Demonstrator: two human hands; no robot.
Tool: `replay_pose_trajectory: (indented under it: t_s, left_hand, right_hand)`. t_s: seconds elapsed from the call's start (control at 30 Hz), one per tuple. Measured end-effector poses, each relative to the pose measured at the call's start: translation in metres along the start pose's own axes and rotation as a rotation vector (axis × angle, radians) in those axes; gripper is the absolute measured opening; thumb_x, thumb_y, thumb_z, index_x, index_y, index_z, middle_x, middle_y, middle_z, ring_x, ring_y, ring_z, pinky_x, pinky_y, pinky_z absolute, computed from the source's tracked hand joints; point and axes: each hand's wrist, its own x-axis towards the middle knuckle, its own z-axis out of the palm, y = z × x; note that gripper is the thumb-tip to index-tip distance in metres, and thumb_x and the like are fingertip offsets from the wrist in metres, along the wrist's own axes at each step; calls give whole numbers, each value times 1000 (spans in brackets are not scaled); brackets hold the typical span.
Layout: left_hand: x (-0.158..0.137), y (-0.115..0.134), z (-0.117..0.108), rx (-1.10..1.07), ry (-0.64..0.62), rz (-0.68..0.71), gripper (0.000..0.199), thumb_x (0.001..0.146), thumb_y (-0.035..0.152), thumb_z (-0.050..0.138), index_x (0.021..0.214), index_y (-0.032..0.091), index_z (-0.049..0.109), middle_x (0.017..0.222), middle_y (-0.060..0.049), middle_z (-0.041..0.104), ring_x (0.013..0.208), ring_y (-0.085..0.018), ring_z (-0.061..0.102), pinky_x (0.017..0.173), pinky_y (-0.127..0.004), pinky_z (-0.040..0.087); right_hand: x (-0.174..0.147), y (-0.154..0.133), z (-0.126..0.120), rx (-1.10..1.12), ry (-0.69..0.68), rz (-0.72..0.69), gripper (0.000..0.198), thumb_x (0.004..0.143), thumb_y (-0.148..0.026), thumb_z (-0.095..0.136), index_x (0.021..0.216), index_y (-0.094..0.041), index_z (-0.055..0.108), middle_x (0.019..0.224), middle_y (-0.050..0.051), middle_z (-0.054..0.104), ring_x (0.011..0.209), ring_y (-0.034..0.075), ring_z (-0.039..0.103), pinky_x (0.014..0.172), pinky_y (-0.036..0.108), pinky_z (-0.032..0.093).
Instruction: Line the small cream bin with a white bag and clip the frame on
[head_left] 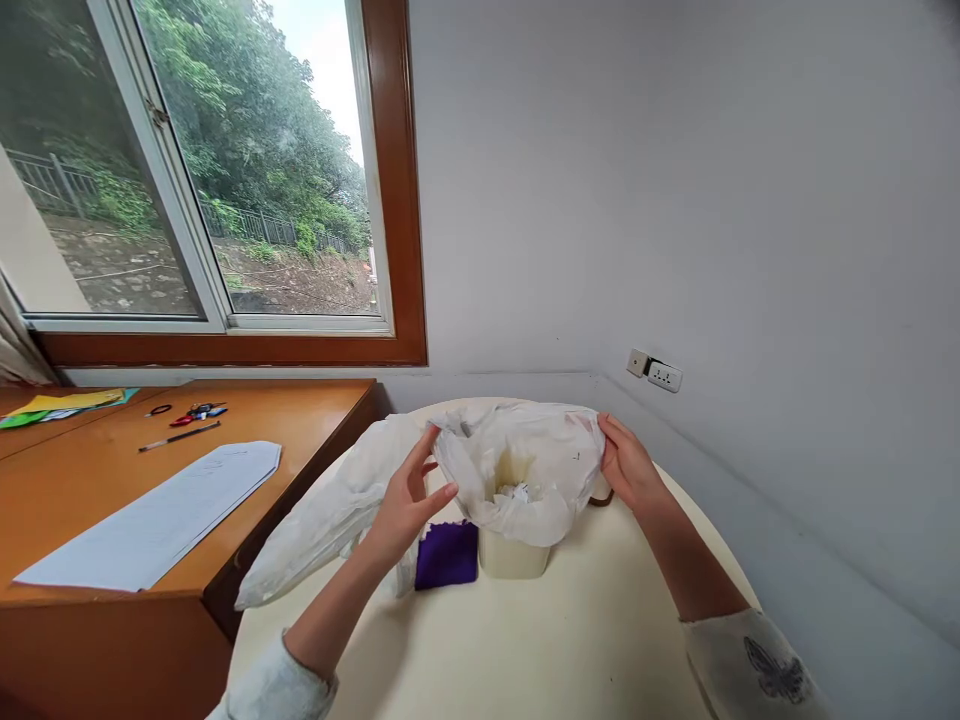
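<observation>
Head view: our left hand (409,500) pinches left rim of white plastic bag (525,475); our right hand (628,465) grips right rim. Bag lines small cream bin (514,556) on round table (570,640), purple cloth (447,555) just beside.

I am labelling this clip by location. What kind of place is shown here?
Probably a study or dorm room: a wooden desk with paper and pens, a wood-framed window onto trees, and a small bin on a round table.
</observation>
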Motion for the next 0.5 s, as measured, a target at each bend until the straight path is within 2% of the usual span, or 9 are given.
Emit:
replay_pose_trajectory:
  t_s: [0.13,0.23,0.33,0.43,0.5]
  left_hand:
    - [-7,7,-13,2,1,-18,67,70,32,68,131,22,41,134,-12,44,114,-27,46,93,-41,40]
    - [-14,10,-25,9,-14,-117,61,71,32,67,126,16,47,109,-13,60,95,-23,56,83,-39,47]
    - [-19,14,-37,109,-54,-173,50,73,32,65,119,16,54,93,-9,63,86,-20,58,79,-38,49]
    - [-21,21,-48,297,-136,-94,40,76,30,61,115,20,55,94,-7,62,87,-19,57,85,-38,46]
    - [-20,29,-54,458,-220,5,38,78,28,57,116,23,53,96,-6,60,86,-18,56,86,-37,44]
  right_hand:
    - [-11,-9,-8,-44,-30,26,21,76,-43,56,81,-23,55,82,1,56,77,16,54,65,25,43]
    - [-24,-19,-12,-107,-84,57,23,78,-44,53,81,-22,55,81,1,56,72,15,52,62,24,42]
    - [-37,-35,-14,-260,-174,101,31,81,-50,45,85,-21,57,75,1,54,64,14,49,56,24,40]
    - [-48,-55,-14,-485,-337,178,36,80,-50,46,103,-24,56,75,1,57,63,15,51,55,24,40]
    - [-53,-68,-12,-634,-474,200,46,74,-45,56,116,-26,51,88,3,61,72,17,55,59,25,43]
